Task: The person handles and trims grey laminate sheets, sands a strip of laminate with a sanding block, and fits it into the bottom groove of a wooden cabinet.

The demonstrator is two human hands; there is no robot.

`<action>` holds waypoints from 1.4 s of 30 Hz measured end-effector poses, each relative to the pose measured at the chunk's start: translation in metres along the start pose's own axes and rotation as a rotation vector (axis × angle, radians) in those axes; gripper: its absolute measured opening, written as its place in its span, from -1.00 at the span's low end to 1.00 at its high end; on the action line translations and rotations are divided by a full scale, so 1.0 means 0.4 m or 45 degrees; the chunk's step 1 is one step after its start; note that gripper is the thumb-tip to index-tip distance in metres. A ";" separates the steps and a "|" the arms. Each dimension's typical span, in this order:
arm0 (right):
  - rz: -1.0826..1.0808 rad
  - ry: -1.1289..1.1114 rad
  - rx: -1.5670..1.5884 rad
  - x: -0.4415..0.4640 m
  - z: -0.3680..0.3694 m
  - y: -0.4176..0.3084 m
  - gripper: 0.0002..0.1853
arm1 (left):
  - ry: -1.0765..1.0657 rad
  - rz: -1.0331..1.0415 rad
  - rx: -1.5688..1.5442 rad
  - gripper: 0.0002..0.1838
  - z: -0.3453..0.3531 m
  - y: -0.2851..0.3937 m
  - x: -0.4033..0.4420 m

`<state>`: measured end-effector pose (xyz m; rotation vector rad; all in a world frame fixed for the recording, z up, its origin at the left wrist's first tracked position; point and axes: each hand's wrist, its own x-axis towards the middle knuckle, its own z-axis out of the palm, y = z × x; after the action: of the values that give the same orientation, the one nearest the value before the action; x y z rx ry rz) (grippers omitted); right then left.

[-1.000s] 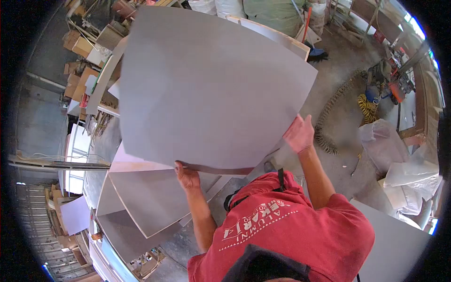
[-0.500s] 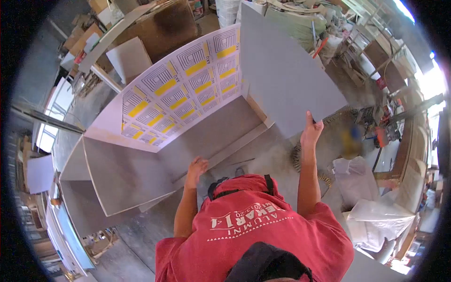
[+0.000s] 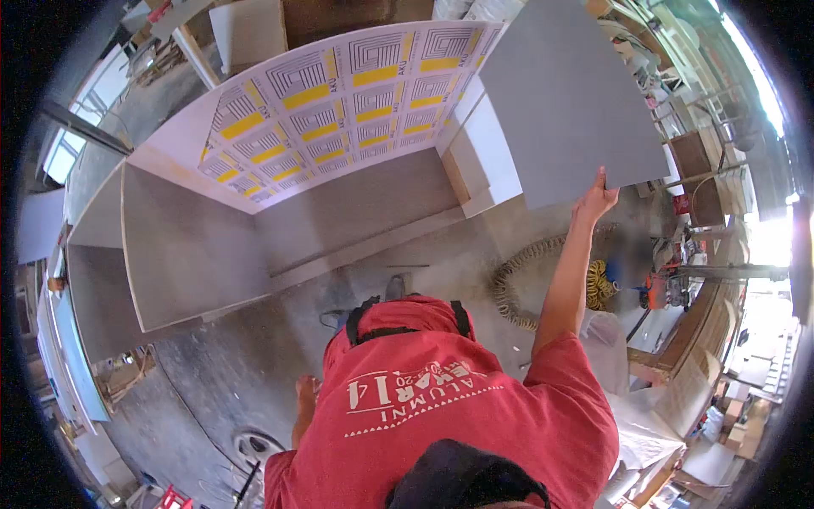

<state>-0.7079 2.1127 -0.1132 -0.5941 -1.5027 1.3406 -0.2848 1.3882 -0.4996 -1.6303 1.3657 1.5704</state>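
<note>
A large grey panel [image 3: 577,110] stands tilted at the upper right. My right hand [image 3: 598,202] grips its lower edge, with the thumb up against the grey face. My left hand [image 3: 307,388] hangs low beside the red shirt, partly hidden by it; what its fingers do is hard to make out. In front of me is a large open cabinet box with a grey side panel [image 3: 191,242] and a grey inner surface [image 3: 356,199]. Its back sheet [image 3: 339,93] is white with printed black lines and yellow bars. The grey panel is to the right of this box.
A coiled hose [image 3: 506,276] and a yellow hose [image 3: 600,286] lie on the floor at the right, near an orange and black machine [image 3: 666,288]. Clear plastic sheeting [image 3: 632,420] is at the lower right. A round metal object [image 3: 256,444] lies at the lower left.
The panel has swung right, off the front of the cabinet, with my right hand still on it. My left hand let go of its edge and has dropped beside my body.
</note>
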 end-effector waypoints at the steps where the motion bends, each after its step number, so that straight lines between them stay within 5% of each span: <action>1: -0.040 -0.016 0.033 0.010 0.016 -0.006 -0.74 | -0.038 0.136 -0.082 -0.74 0.002 -0.035 -0.012; 4: -0.103 -0.033 0.048 0.070 0.039 0.046 -0.75 | -0.258 0.439 -0.318 -0.76 0.003 -0.090 -0.036; 8: -0.101 -0.024 0.052 0.137 0.057 0.106 -0.80 | -0.131 0.651 0.252 -0.65 0.087 0.034 -0.145; 13: -0.250 -0.029 -0.050 0.191 0.080 0.126 -0.78 | -0.101 0.302 0.060 -0.51 0.125 0.159 -0.197; 17: -0.454 -0.077 0.061 0.228 0.093 0.119 -0.75 | -0.107 0.341 0.078 -0.46 0.069 0.183 -0.216; 22: -0.272 -0.069 -0.043 0.245 0.086 0.094 -0.68 | -0.003 0.150 0.171 -0.44 0.024 0.179 -0.214; 26: -0.481 -0.071 -0.063 0.259 0.115 0.074 -0.66 | -0.096 0.257 0.183 -0.45 -0.010 0.132 -0.206; 36: -0.298 -0.099 -0.059 0.282 0.101 0.088 -0.69 | -0.096 0.331 0.275 -0.44 0.040 0.172 -0.247; 38: -0.551 -0.090 -0.065 0.329 0.095 0.139 -0.65 | -0.108 0.389 0.243 -0.44 0.045 0.177 -0.248; 42: -0.454 -0.105 -0.072 0.304 0.093 0.057 -0.54 | -0.131 0.384 0.269 -0.45 0.064 0.203 -0.260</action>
<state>-0.7933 2.2066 -0.0884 -0.2891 -1.6286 1.0599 -0.3508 1.4127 -0.3850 -1.2472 1.7180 1.5844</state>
